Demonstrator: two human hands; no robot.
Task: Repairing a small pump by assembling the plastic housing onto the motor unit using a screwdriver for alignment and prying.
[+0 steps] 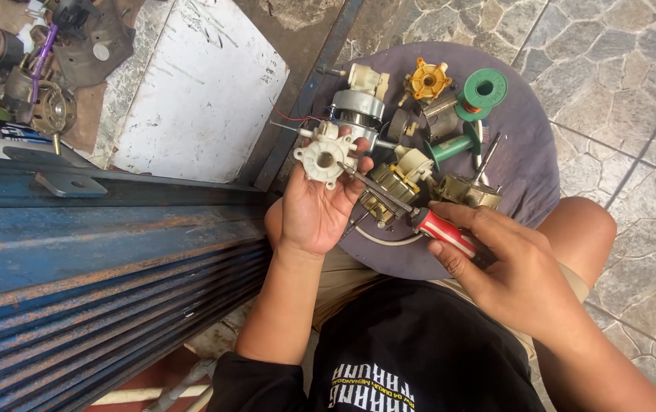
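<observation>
My left hand (pixel 314 214) holds up a cream plastic housing part (pixel 325 157) with a round centre hole and several lugs. My right hand (pixel 512 276) grips a screwdriver with a red handle (pixel 445 232); its dark shaft (pixel 377 188) slants up to the left, and the tip meets the cream part's lower right edge. Just behind the cream part sits a small grey motor (pixel 358 111) with red and black wires.
A round dark tray (pixel 525 152) rests on my knees with loose parts: a yellow hub (pixel 428 80), a green spool (pixel 482 91), a green shaft piece (pixel 450 146), brass-coloured gear units (pixel 468 191). A blue rusty metal shutter (pixel 99 267) fills the left. A white board (pixel 198 91) leans behind it.
</observation>
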